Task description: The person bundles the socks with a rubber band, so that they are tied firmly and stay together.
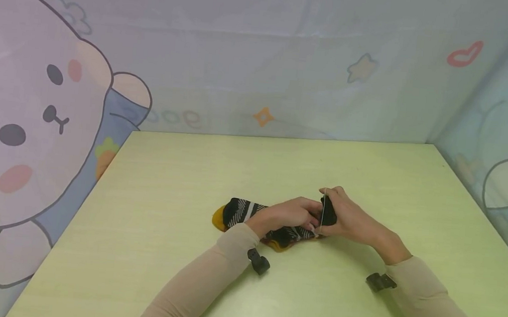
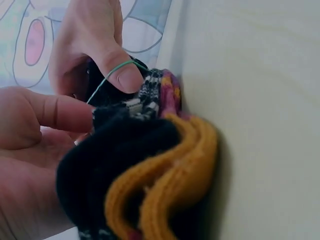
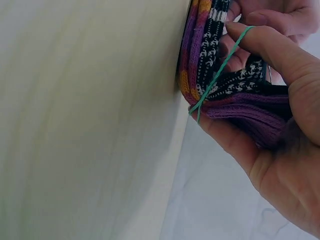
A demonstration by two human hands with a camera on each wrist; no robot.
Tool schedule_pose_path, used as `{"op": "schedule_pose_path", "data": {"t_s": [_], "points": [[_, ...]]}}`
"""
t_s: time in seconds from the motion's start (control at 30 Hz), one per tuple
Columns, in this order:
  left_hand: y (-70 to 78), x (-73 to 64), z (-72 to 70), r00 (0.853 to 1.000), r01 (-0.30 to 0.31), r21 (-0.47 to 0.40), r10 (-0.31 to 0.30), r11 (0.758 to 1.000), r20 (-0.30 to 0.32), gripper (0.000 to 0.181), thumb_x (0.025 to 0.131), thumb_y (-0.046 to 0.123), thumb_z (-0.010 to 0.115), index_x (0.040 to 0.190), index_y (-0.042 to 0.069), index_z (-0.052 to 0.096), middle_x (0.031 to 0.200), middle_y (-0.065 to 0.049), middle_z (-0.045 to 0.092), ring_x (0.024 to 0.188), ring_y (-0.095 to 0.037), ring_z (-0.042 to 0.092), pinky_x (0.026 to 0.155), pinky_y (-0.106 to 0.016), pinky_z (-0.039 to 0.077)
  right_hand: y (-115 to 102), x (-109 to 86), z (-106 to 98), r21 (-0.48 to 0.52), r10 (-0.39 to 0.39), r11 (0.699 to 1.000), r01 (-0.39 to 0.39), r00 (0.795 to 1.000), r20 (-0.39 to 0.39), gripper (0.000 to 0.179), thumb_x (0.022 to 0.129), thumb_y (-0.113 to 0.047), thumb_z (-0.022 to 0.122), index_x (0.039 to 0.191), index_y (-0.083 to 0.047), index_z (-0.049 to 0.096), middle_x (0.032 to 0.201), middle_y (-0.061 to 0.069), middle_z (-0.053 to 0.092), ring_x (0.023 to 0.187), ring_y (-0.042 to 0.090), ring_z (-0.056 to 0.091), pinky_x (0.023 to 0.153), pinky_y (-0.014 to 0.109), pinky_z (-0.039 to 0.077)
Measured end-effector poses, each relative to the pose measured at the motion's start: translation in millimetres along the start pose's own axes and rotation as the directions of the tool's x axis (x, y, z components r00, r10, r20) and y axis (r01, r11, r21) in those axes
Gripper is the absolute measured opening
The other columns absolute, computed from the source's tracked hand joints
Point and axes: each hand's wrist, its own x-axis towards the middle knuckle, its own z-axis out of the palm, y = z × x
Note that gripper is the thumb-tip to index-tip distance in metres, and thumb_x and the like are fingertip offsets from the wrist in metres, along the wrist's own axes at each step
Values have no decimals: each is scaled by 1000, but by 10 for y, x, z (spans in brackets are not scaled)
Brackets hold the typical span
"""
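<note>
A bundle of knitted socks (image 1: 236, 212), black and white patterned with mustard-yellow parts, lies along the table beside and under my left hand (image 1: 287, 214). In the right wrist view, purple and orange knit (image 3: 245, 111) also shows, and the socks bend sharply near the cuff end. My left hand grips the patterned part close to that bend. My right hand (image 1: 350, 218) holds the cuff end between thumb and fingers. A thin green elastic band (image 3: 222, 67) is stretched from the right thumb to its fingertips, crossing the socks at the bend.
The pale yellow-green table (image 1: 180, 172) extends around the socks. A cartoon-printed cloth (image 1: 289, 71) hangs behind its far edge and along the right side. Each wrist carries a small black camera mount (image 1: 259, 262).
</note>
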Motion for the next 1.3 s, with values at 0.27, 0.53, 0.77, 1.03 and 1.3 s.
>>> {"op": "schedule_pose_path", "data": {"t_s": [0.27,0.53,0.77,1.03,1.3], "points": [[-1,3,29,1000,22,-57,-23,998,-5,43,100,-5,42,142,-1,44,120,-12,67,113,-23,63,92,-34,51,43,-16,-31,-4,-35,999,35,999,25,59,79,-6,80,130,4,52,112,16,48,95,25,52,75,37,53],[87,-113,-41,991,67,89,-56,994,-122,34,104,3,41,138,-2,46,112,-13,69,99,-23,68,80,-32,55,57,-34,-29,-10,-19,1000,20,997,73,56,79,1,76,130,7,52,110,17,48,90,23,54,72,33,52],[180,-288,-229,997,4,532,-44,847,62,16,99,4,54,111,3,64,98,-2,67,88,-14,64,76,-26,51,95,-38,-51,-49,6,999,-2,996,88,52,79,1,76,124,9,53,109,16,50,88,21,52,72,33,49],[270,-377,-134,944,-179,674,-67,717,322,22,91,10,73,111,6,65,96,-2,60,77,-9,49,69,-19,43,123,-57,-80,-28,-2,1000,5,994,108,35,82,0,74,104,-3,47,100,9,42,85,19,43,70,32,40],[281,-382,-69,941,-179,740,-107,649,321,26,90,10,74,114,6,65,98,-3,52,79,-9,43,67,-19,39,154,-77,-100,15,-2,1000,0,991,134,35,83,0,70,98,-9,39,99,9,35,85,21,38,70,33,36]]}}
